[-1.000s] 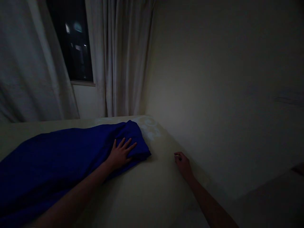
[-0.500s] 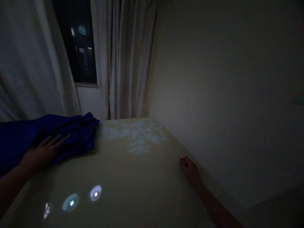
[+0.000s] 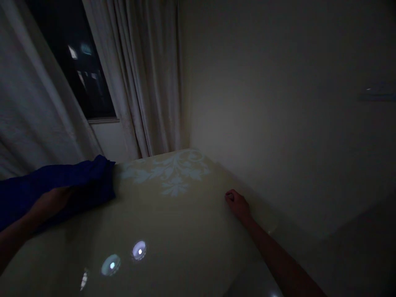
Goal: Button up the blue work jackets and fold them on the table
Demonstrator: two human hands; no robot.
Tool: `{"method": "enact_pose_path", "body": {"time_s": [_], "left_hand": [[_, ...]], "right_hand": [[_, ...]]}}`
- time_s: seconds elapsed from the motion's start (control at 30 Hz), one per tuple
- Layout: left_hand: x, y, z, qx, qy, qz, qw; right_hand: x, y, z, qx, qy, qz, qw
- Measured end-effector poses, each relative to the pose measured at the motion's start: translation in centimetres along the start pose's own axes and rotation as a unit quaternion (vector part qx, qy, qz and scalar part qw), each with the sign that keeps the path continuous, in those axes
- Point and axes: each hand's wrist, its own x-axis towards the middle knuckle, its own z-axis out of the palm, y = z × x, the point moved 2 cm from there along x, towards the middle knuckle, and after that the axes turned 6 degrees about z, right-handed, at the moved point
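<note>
At the left a dark blue cloth lies rumpled on a pale, glossy tabletop. My left hand is at its near side, closed on a raised fold that covers the fingertips. The cloth's right end has a loose corner and hangs over towards the table. My right hand rests on the table near the right side, apart from the cloth. Its fingers are curled into a loose fist, and I see nothing in them.
A bare wall runs along the table's right side. Pale curtains and a dark window stand behind. A leafy white pattern marks the far tabletop, and round lamp reflections shine near the front.
My left hand lay spread flat on the cloth; now its fingers are tucked into a lifted fold. The view has turned and tilted slightly. My right hand stays curled on the table.
</note>
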Motion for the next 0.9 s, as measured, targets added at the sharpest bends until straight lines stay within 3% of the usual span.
{"method": "enact_pose_path", "body": {"time_s": [0.1,0.13,0.2,0.27,0.33,0.4,0.43,0.47,0.5,0.6,0.67,0.77,0.83,0.9], "left_hand": [[0.3,4.6,-5.1,0.115,-0.011,-0.147,0.982],[0.0,7.4,-6.5,0.124,-0.003,-0.128,0.984],[-1.9,14.1,-8.3,0.110,0.007,0.003,0.994],[-5.2,20.9,-8.4,0.019,-0.051,0.175,0.983],[-9.3,26.2,-7.1,-0.100,-0.137,0.327,0.930],[-13.1,28.7,-4.8,-0.195,-0.225,0.407,0.864],[-14.5,28.9,-3.4,-0.232,-0.253,0.407,0.846],[-15.6,28.4,-1.7,-0.244,-0.265,0.384,0.850],[-16.3,27.2,0.1,-0.230,-0.256,0.343,0.874],[-17.8,21.5,5.3,-0.040,-0.119,0.162,0.979],[-18.7,17.7,7.9,0.059,-0.042,0.068,0.995],[-19.4,13.9,9.5,0.098,0.042,0.004,0.994],[-19.2,12.9,9.4,0.072,0.029,0.008,0.997],[-19.0,12.4,8.8,0.021,-0.021,0.048,0.998]], "right_hand": [[0.2,0.1,0.2,0.001,-0.007,-0.003,1.000],[0.2,0.1,0.3,0.002,-0.007,-0.004,1.000],[0.3,0.3,0.5,0.007,-0.001,-0.008,1.000],[0.4,0.6,0.7,0.021,0.010,-0.008,1.000],[0.6,1.1,0.8,0.064,0.017,-0.009,0.998],[0.8,1.6,0.8,0.143,0.019,-0.012,0.989],[1.0,1.8,0.8,0.192,0.018,-0.010,0.981],[1.2,2.1,0.7,0.241,0.021,-0.003,0.970],[1.3,2.3,0.7,0.284,0.026,0.008,0.958],[1.5,2.5,0.6,0.320,0.046,0.017,0.946],[1.3,2.1,0.5,0.295,0.059,-0.004,0.954],[0.3,0.6,0.5,0.177,0.056,-0.088,0.979],[-0.5,-0.5,0.5,0.051,0.034,-0.144,0.988],[-1.4,-1.3,0.4,-0.032,0.012,-0.169,0.985]]}}
